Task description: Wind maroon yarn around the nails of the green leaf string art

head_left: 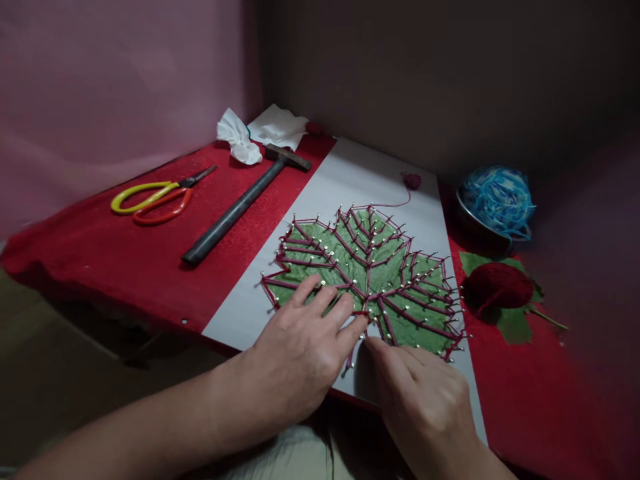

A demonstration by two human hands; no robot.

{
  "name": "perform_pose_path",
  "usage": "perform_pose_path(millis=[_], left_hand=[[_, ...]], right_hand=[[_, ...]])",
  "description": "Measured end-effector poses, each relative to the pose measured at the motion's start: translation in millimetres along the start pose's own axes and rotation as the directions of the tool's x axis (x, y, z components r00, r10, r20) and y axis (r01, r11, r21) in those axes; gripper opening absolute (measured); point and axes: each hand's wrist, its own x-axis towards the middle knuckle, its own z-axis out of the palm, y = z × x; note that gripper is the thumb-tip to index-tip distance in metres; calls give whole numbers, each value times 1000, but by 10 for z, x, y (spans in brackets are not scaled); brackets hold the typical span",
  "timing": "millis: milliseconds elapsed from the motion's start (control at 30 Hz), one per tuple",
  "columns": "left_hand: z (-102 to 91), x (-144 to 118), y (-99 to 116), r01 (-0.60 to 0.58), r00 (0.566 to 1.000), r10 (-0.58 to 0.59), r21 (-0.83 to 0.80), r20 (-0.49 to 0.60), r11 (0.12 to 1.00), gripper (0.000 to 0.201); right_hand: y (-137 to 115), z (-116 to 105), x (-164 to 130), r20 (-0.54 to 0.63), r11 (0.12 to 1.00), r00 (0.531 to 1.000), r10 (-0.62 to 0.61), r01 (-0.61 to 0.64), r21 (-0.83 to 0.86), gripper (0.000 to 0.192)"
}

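A green leaf (345,257) lies on a white board (235,317), ringed and crossed by many small nails (381,295). Dark red yarn (400,313) runs from nail to nail along the leaf's outline and veins. My left hand (315,340) rests over the leaf's lower left part, fingers stretched out and a little apart. Beside it, at the leaf's base, my right hand (425,393) is closed, thumb and forefinger pinched near the yarn and nails. What sits in that pinch is hidden. A strand leads from the top nails to a small yarn ball (413,181).
Left on the red cloth (90,273) are a hammer (240,210), scissors (163,197) with yellow and red handles, and crumpled white tissue (240,137). At right stand a bowl (477,227) of blue yarn (497,200) and a dark red yarn ball (500,283) on a leaf (515,325).
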Motion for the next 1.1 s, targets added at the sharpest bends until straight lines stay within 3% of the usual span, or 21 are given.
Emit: perform_pose_path(millis=[200,533,667,767,933,1100], left_hand=[[-14,8,-43,0,1000,0,-56,9,998,36],[-104,59,-2,-25,982,-2,-143,-189,989,23],[-82,129,71,-50,988,26,-163,-149,985,17],[-14,174,127,-27,990,10,-118,-138,993,14],[66,206,195,2,978,-6,-22,-210,1000,19],[56,219,217,101,966,-132,-146,-222,984,24]], right_hand=[[52,8,-77,-49,990,992,115,-110,90,14],[9,6,-100,-93,982,985,142,-129,139,14],[19,-13,-61,-103,970,977,188,-168,177,9],[17,-16,-40,-66,953,972,224,-204,221,10],[12,-32,-10,-65,943,966,250,-228,244,9],[29,-69,-2,-115,918,947,301,-255,305,12]])
